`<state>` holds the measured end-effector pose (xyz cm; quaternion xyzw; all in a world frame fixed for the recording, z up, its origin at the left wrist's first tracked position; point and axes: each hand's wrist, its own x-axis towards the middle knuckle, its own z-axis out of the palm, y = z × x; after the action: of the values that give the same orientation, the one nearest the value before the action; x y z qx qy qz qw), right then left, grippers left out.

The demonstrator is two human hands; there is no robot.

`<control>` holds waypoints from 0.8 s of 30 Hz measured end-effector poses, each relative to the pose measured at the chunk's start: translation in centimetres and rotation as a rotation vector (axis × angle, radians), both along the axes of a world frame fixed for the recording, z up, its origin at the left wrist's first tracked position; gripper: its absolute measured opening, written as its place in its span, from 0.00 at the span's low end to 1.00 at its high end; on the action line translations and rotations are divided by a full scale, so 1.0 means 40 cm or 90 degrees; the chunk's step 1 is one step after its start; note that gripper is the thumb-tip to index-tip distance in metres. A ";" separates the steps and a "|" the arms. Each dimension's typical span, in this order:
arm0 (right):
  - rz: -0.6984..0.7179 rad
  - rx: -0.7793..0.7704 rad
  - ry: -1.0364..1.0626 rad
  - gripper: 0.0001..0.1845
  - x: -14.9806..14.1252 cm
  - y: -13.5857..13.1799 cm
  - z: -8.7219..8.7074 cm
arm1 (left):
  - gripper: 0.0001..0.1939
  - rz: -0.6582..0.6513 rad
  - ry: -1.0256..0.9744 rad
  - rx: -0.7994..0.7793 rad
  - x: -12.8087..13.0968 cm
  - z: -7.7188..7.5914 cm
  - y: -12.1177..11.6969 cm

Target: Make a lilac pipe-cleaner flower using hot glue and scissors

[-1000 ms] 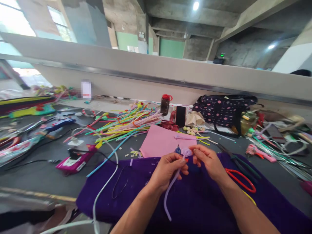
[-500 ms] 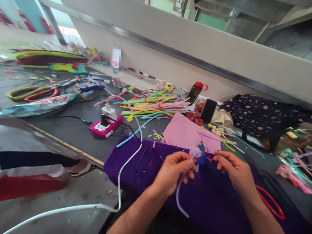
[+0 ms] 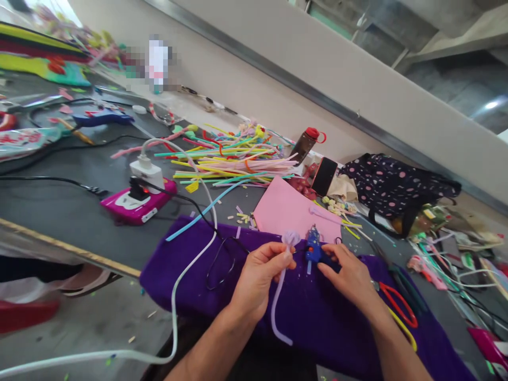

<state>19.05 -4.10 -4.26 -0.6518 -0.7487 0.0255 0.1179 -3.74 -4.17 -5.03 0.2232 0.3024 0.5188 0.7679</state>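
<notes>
My left hand pinches a lilac pipe cleaner whose top is coiled into a small curl, with the tail hanging down over the purple cloth. My right hand has its fingers curled around a small blue glue gun that rests on the cloth beside the curl. A pink felt sheet lies just beyond both hands.
A heap of coloured pipe cleaners lies behind the sheet. A pink power strip with a white plug and cable sits to the left. A red-capped bottle, a phone, a dotted bag and red-handled scissors stand to the right.
The view has swung down and left. My right hand let go of the pipe cleaner's curl and moved down onto the blue glue gun. My left hand keeps its hold.
</notes>
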 end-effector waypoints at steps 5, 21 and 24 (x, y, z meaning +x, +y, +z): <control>-0.024 0.004 -0.042 0.21 0.006 0.002 -0.022 | 0.09 -0.028 -0.008 -0.023 -0.002 0.000 -0.002; -0.021 -0.025 0.714 0.15 -0.016 -0.101 0.022 | 0.10 -0.041 -0.063 -0.028 0.004 0.004 0.002; -0.008 -0.070 0.739 0.16 -0.039 -0.131 0.010 | 0.11 -0.040 -0.064 -0.033 0.005 0.004 0.003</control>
<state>17.48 -9.32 -3.88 -0.5411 -0.5551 0.4168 0.4748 -3.53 -4.07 -4.86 0.1861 0.2694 0.4970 0.8036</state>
